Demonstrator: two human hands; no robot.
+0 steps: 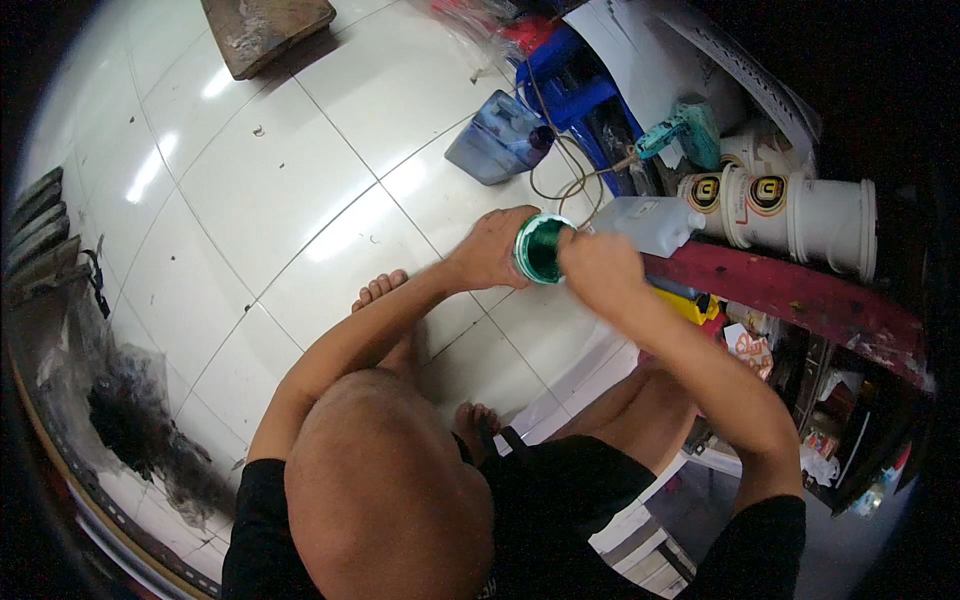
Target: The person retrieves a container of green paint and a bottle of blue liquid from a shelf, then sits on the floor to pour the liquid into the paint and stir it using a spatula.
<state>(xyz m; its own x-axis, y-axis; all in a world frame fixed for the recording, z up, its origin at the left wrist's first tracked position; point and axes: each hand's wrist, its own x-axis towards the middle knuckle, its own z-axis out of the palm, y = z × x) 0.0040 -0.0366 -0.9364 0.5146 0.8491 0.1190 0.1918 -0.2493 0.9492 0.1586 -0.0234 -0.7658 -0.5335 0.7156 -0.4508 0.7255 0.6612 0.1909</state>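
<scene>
My left hand is wrapped round the side of a white-rimmed jar and holds it tilted above the tiled floor. Thick dark green paint or ink shows inside and coats the wall. At the jar's right edge, my right hand is closed in a fist, slightly blurred. Whatever it grips is hidden by the fingers. Just to the right of the jar lies a translucent white jerrycan.
Ahead stands a blue-stained plastic container near a blue plastic stool. A cord loops from a teal-smeared, gun-shaped tool. White buckets lie beside a red bench edge. A brown slab sits far left.
</scene>
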